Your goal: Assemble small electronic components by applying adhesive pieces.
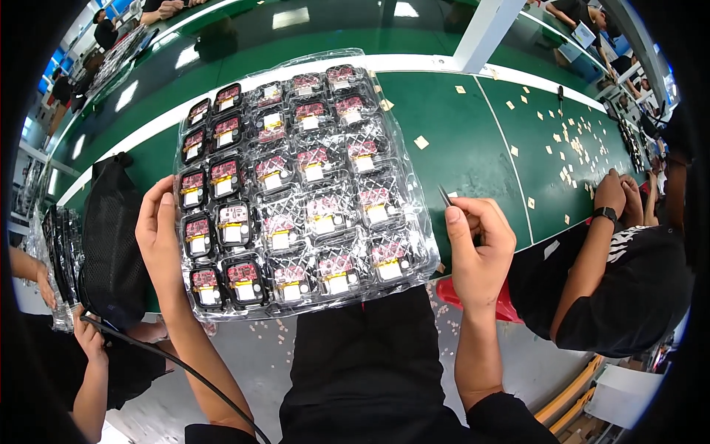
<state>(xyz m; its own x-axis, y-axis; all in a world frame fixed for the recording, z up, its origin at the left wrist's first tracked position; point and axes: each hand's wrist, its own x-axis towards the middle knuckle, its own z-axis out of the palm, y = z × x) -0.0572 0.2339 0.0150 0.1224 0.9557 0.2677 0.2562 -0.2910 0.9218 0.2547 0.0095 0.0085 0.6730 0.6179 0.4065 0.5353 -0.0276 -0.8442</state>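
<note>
steadying a clear plastic tray [427, 244] in the centre of the frame, your left hand [157, 226] has its grip closed on the tray's left edge. your right hand [481, 240], right of centre, pinches a slim dark-tipped tool [444, 194], likely tweezers, just beside the tray.

five rows of five black-rimmed units [224, 175] lie in it, most showing a red board, and no pocket looks bare, so the filling seems complete. the two left columns look plainer; the other three sit under glare, perhaps beneath more clear plastic. one unit in the second column looks paler than its neighbours. what is left to do on each, you cannot tell from here.

the tray overhangs the near edge of the green table [481, 177], above your lap. pale little squares [421, 142] dot the table toward the upper right, and more bits litter the grey floor [262, 362] below. a black bag [115, 244] stands at the left, a white post [484, 37] rises at the top, and a co-worker [636, 296] leans in at the right.
</note>
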